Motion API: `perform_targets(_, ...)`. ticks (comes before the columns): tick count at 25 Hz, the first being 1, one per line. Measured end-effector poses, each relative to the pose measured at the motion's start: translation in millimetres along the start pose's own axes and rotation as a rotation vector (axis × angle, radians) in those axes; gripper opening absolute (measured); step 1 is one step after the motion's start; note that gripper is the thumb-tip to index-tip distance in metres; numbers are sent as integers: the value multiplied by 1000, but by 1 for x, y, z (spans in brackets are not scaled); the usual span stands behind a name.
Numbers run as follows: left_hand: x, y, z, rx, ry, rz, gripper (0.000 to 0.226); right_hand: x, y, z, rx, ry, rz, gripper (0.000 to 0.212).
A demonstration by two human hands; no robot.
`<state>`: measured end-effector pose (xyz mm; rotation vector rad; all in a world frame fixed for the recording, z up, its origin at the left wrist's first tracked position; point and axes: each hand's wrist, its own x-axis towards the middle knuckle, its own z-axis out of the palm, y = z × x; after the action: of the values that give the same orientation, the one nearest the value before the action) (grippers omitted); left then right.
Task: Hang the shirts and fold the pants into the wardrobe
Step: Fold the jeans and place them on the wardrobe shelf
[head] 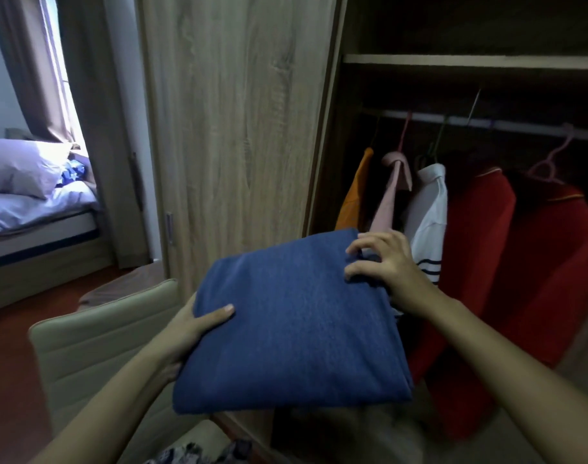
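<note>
This is a bedroom in a home: a bed [34, 209] with a pillow [21, 169], a curtain [41, 68], and a wooden wardrobe [239, 128] with hanging shirts [430, 209].

Bare forearms [487, 346], left hand [185, 333], right hand [388, 262].

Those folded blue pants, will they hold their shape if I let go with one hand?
Probably floppy: the folded blue pants droop at the near edge, past the left hand. Layers may slip apart; the right hand grips the far corner. Thick weave suggests some weight.
</note>
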<state>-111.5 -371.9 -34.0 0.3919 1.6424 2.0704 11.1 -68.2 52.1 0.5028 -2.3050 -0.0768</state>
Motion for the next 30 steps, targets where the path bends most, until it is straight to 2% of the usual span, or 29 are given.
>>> perform_targets(1,-2,-4,4,-40,12,-2,48,-4,-6,9,195,2,224,28)
perform_targets(3,-6,-12,1,-111,39,29,53,-9,-29,16,789,64,858,45)
perform_targets(5,-8,-20,-3,-158,79,32,58,-19,-43,26,1398,25,1325,36)
perform_targets(6,-6,-22,-6,-158,65,38,60,-21,-47,28,1457,-4,1428,37)
perform_targets(7,-2,-25,-8,-134,38,47,63,-17,-51,28,1395,-70,1459,47)
perform_targets(8,0,-24,-8,-86,27,71,65,-14,-55,29,1304,-64,1413,52)
perform_targets(10,8,-23,-7,8,34,136,66,-10,-65,31,1136,7,1284,43)
perform_targets(13,23,-8,7,155,8,238,69,-16,-68,25,676,-44,1100,59)
perform_targets(17,46,29,50,256,-28,404,69,-12,-45,-5,294,117,1056,40)
perform_targets(23,87,102,154,349,24,796,92,-7,15,-78,84,502,920,36)
perform_targets(27,109,158,233,406,76,1036,84,11,75,-139,-60,685,836,39)
perform_targets(30,123,200,281,402,89,1206,82,28,113,-185,-155,762,751,42)
